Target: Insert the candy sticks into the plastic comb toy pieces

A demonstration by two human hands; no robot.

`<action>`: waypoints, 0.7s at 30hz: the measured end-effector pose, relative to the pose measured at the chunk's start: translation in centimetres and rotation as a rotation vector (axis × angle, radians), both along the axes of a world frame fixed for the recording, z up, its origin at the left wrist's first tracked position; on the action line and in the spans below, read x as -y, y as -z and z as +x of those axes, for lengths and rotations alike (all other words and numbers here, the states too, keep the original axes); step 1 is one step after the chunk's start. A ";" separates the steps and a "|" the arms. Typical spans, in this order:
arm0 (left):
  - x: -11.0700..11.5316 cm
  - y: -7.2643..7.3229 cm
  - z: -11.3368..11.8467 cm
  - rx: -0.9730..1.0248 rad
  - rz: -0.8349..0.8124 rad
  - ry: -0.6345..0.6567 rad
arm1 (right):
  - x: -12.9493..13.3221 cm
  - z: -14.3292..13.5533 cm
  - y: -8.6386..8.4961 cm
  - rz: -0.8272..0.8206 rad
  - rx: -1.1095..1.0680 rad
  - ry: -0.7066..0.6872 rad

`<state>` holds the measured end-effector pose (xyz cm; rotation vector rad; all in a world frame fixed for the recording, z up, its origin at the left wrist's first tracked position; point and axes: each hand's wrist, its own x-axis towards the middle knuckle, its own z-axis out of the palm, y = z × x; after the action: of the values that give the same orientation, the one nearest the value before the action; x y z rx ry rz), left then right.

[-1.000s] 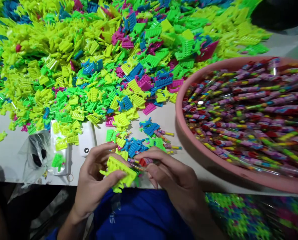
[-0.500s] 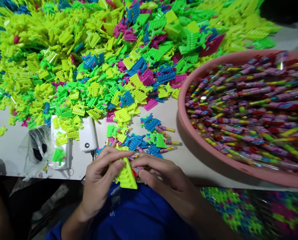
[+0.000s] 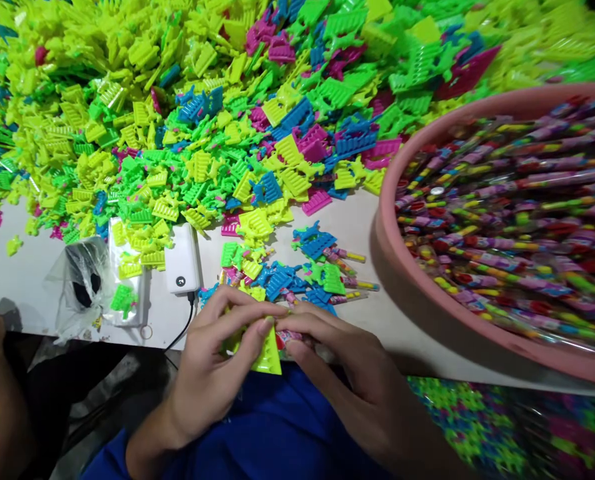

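Observation:
My left hand (image 3: 222, 360) is closed on a yellow plastic piece (image 3: 268, 357) with ridges, its thumb pressed on the upper part. Close beside it, my right hand (image 3: 347, 360) pinches a small tube with a pink and red wrapper (image 3: 291, 337) against the yellow piece. The fingertips of both hands nearly meet and hide where the two parts touch. Just beyond my hands, on the table, lie blue pieces (image 3: 277, 280) and a green piece (image 3: 333, 279) with wrapped tubes (image 3: 352, 255) attached or under them; I cannot tell which.
A large heap of yellow, green, blue and pink pieces (image 3: 177, 133) covers the table's back. A pink basin (image 3: 394, 220) full of wrapped tubes stands right. Left are a white power bank (image 3: 181, 260) with a cable and a plastic bag (image 3: 80, 280). Someone's arm (image 3: 0, 400) shows far left.
The yellow piece has turned to show less of its ridged face, and my left thumb has moved up along it. The whole view has shifted slightly, with the basin further right.

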<state>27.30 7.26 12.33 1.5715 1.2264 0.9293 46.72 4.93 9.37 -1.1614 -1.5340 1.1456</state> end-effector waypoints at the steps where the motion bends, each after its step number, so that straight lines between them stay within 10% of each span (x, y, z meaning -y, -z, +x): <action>1: 0.0 0.0 0.1 0.001 0.018 0.010 | 0.0 -0.1 -0.1 0.005 -0.003 -0.008; 21: -0.9 1.9 -0.7 -0.081 0.135 0.056 | -0.4 -1.0 1.9 0.360 0.313 -0.002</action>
<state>26.65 8.14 10.46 1.7564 1.1903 0.9364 45.73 5.38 7.51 -1.1236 -1.8858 0.6679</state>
